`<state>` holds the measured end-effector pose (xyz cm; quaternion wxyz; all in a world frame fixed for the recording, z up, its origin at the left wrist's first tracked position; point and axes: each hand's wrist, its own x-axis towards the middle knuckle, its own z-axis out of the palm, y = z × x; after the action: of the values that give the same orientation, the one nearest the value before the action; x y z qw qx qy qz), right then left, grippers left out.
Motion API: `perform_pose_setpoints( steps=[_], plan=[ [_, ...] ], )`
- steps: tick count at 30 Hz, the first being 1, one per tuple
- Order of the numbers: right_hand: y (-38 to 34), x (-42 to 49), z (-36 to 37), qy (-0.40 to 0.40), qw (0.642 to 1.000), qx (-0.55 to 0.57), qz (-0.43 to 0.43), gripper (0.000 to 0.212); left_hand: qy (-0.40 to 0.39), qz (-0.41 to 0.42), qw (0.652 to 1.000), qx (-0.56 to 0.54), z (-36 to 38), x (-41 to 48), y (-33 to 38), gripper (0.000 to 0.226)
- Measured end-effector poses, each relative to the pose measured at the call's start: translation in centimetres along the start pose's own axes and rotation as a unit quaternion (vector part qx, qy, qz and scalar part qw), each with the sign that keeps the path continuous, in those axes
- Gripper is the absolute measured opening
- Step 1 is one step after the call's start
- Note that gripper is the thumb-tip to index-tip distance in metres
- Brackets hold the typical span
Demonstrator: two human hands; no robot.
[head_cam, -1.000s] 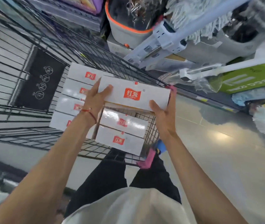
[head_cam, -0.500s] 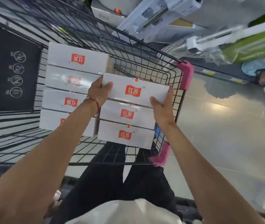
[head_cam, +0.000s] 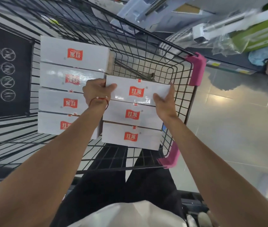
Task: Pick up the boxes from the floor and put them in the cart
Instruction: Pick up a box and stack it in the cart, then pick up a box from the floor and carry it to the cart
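Your left hand point(head_cam: 95, 94) and right hand point(head_cam: 164, 102) grip the white rectangular cardboard box point(head_cam: 138, 90) (red logo) mid-frame, inside the black wire cart point(head_cam: 146, 51).

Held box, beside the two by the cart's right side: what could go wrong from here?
1. The right hand grips the held box end close to the cart's wire side; fingers might get pinched there.
2. The left hand sits between that box and the left row, so it could get wedged.
3. The box may land overlapping the neighbouring box and sit tilted.
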<state>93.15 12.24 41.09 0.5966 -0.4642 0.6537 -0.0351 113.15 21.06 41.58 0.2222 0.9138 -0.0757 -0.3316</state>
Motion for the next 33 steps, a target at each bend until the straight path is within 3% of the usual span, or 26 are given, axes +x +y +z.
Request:
perform_pose_setpoints(
  steps=[3, 6, 9, 13, 17, 26, 33],
  plan=[
    [0.0, -0.2, 0.2, 0.011, 1.0, -0.016, 0.006, 0.08, 0.013, -0.007, 1.0, -0.015, -0.3, -0.4, 0.3, 0.024],
    [-0.3, -0.7, 0.1, 0.007, 1.0, -0.031, 0.004, 0.077, 0.041, -0.009, 0.999, -0.003, -0.5, -1.1, 0.2, 0.006],
    [-0.4, -1.6, -0.3, 0.001, 0.999, -0.042, -0.002, 0.06, 0.048, -0.031, 0.998, -0.007, -1.2, -1.9, -0.3, 0.009],
    [-0.4, -4.2, -0.9, 0.014, 1.0, -0.015, 0.0, 0.058, -0.009, -0.08, 0.994, -0.075, -2.1, -3.0, -1.0, 0.047],
    [-0.9, -7.5, -1.8, 0.034, 0.999, 0.02, 0.004, 0.047, -0.035, -0.092, 0.984, -0.151, -2.6, -5.4, -0.6, 0.044],
    [-0.8, -16.0, -7.6, 0.066, 0.987, 0.133, -0.058, 0.024, -0.154, -0.021, 0.971, -0.182, -2.7, -15.3, 2.9, 0.032],
    [4.1, -21.2, -14.9, 0.109, 0.964, 0.232, -0.064, 0.033, -0.219, 0.057, 0.956, -0.185, 0.8, -25.9, 5.8, 0.023]
  ],
)
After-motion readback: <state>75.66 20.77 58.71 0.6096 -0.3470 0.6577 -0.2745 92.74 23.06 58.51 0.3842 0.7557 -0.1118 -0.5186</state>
